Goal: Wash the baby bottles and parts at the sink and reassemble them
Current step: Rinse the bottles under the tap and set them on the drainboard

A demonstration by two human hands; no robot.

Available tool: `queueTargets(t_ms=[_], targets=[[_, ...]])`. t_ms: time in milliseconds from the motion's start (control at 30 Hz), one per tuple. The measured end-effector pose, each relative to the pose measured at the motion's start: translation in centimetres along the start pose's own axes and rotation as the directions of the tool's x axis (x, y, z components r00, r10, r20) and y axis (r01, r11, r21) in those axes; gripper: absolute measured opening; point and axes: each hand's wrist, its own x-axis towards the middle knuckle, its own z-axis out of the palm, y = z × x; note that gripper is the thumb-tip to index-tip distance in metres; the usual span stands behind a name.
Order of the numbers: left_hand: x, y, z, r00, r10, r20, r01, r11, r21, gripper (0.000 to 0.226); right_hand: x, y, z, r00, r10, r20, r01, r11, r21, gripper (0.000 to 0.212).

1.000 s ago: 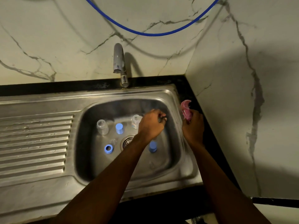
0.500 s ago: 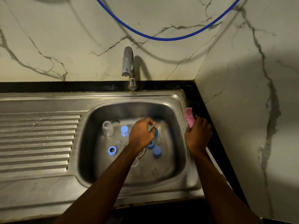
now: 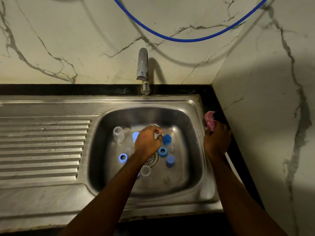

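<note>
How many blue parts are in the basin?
5: left ring and right ring flank the drain; pale cap and dark cap flank the left hand; front cap below the right ring. The forearm may hide more.

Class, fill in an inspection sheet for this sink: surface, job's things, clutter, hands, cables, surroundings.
Surface: steel sink, ribbed drainboard on its left.
Job's things: in the basin, upright clear bottle, blue rings, blue caps, clear cup.
Clutter: nothing seen.
Hands: left hand curled round a clear part; right hand grips pink cloth at the right rim.
Cables: blue hose hangs on the wall.
Surroundings: tap, marble walls.
</note>
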Motion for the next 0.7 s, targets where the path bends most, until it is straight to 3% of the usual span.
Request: queueTargets(t_ms=[267, 333, 433, 533, 600, 700], targets=[[1.1, -1.5, 0.0, 0.999, -0.028, -0.018, 0.028, 0.998, 0.048, 0.018, -2.8, -1.9, 0.7, 0.988, -0.144, -0.045, 0.141, 0.988, -0.069, 0.056], [1.5, -2.1, -0.1, 0.999, -0.032, -0.027, 0.033, 0.997, 0.065, 0.02, -3.2, -2.4, 1.1, 0.981, -0.182, -0.07, 0.181, 0.983, -0.025, 0.051], [2.2, -3.0, -0.4, 0.999, -0.031, -0.038, 0.035, 0.994, 0.107, 0.022, -4.2, -3.3, 1.8, 0.925, -0.369, -0.091, 0.377, 0.92, 0.106, 0.028], [3.1, -4.4, -0.2, 0.999, -0.028, -0.045, 0.035, 0.987, 0.156, 0.024, -5.7, -4.9, 3.2, 0.904, -0.412, 0.113, 0.385, 0.9, 0.202, 0.016], [3.7, -5.4, 0.2, 0.999, -0.029, -0.045, 0.037, 0.982, 0.184, 0.026, -6.5, -5.7, 5.0, 0.888, -0.388, 0.248, 0.338, 0.914, 0.223, 0.018], [4.7, -6.6, 0.8, 0.999, -0.012, -0.048, 0.023, 0.973, 0.231, 0.029, -6.8, -6.6, 7.6, 0.85, -0.401, 0.341, 0.322, 0.909, 0.266, 0.027]])
